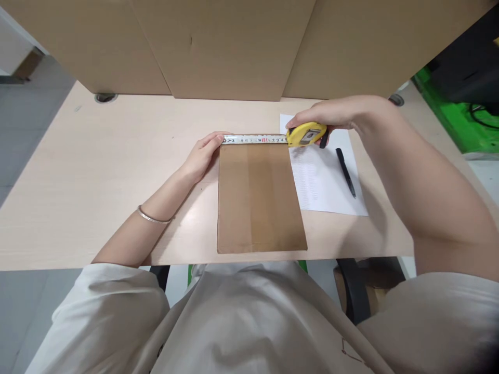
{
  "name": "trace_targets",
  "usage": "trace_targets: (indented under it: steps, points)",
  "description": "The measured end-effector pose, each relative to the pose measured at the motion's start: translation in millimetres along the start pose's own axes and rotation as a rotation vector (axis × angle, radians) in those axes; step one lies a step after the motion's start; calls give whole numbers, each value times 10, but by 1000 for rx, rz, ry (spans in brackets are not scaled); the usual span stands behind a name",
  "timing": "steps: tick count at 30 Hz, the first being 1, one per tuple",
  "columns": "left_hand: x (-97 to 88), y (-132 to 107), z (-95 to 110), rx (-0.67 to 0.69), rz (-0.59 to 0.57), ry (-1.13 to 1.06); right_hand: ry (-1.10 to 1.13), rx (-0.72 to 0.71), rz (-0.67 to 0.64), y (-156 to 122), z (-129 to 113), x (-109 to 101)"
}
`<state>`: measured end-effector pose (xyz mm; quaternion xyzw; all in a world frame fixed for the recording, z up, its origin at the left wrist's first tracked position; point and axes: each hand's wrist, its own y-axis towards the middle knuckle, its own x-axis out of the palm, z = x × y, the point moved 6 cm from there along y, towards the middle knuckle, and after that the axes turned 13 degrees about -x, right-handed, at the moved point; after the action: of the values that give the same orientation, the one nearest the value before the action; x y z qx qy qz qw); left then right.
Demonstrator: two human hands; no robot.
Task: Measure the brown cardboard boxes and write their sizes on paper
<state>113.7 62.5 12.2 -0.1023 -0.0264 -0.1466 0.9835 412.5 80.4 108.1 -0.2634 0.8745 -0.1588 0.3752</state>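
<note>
A brown cardboard box [259, 197] lies on the table in front of me, a strip of tape running down its middle. Across its far edge stretches the metal blade of a yellow tape measure [306, 134]. My left hand [205, 155] pinches the blade's end at the box's far left corner, fingers closed. At the far right corner, my right hand [331, 114] grips the yellow case, its fingers partly hidden behind it. Beneath that hand lies a printed white sheet [331, 187], partly covered by the box, with a black pen [345, 173] on it.
Large cardboard panels [230, 47] stand along the back of the pale wooden table [117, 182]. Round cable holes sit near both back corners. A green surface with dark items [440, 104] is at the far right. The table's near edge lies just before my body.
</note>
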Motion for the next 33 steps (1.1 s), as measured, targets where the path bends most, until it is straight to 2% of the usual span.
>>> trace_targets:
  steps: [5,12,17,23,25,27,29,31,33]
  points:
    - [0,8,-1,18,2,-11,52,-8,50,-16,55,2]
    - [-3,22,-15,28,9,-9,126,125,24,-19,-38,97]
    - [-4,13,-12,28,33,0,57,200,106,-1,-39,77]
    - [27,62,-43,20,19,-16,121,66,145,-55,32,69]
    - [-18,50,-25,13,49,-17,176,9,158,-107,72,58]
    - [-117,-87,14,16,129,16,265,-26,165,-156,115,45]
    - [-217,-414,46,44,211,97,372,-59,174,-173,151,30]
    - [-243,-923,53,143,241,208,464,-129,181,-137,160,26]
    - [-144,-1519,20,324,190,365,546,-230,190,-57,150,49]
